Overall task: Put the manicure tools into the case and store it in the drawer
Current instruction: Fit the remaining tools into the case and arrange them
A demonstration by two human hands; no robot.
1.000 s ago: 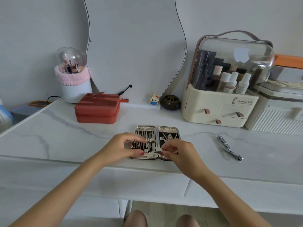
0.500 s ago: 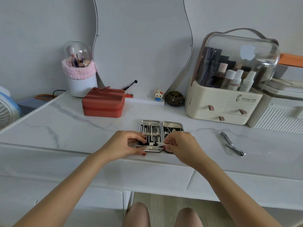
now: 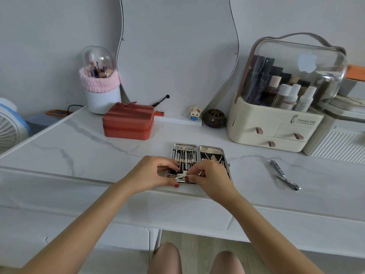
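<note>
The manicure case (image 3: 210, 150) lies open and flat near the front edge of the marble desk, with several metal tools strapped in both halves. My left hand (image 3: 153, 174) grips the case's left front corner, thumb at its near edge. My right hand (image 3: 210, 177) pinches a small metal tool (image 3: 182, 176) over the near end of the left half. Two loose silver tools, a nail clipper (image 3: 277, 169) and a longer nipper (image 3: 288, 183), lie on the desk to the right. White drawer fronts (image 3: 177, 212) run under the desk edge.
A red zipped box (image 3: 128, 122) stands behind to the left, a brush holder (image 3: 100, 84) at the far left, and a mirror (image 3: 177, 52) behind. A cream cosmetics organiser (image 3: 276, 123) stands at the back right, a fan (image 3: 9, 127) at the left edge.
Both hands stay at the near end of the case; the right hand's fingers have lowered the small tool closer to the left half. The view has shifted slightly.
</note>
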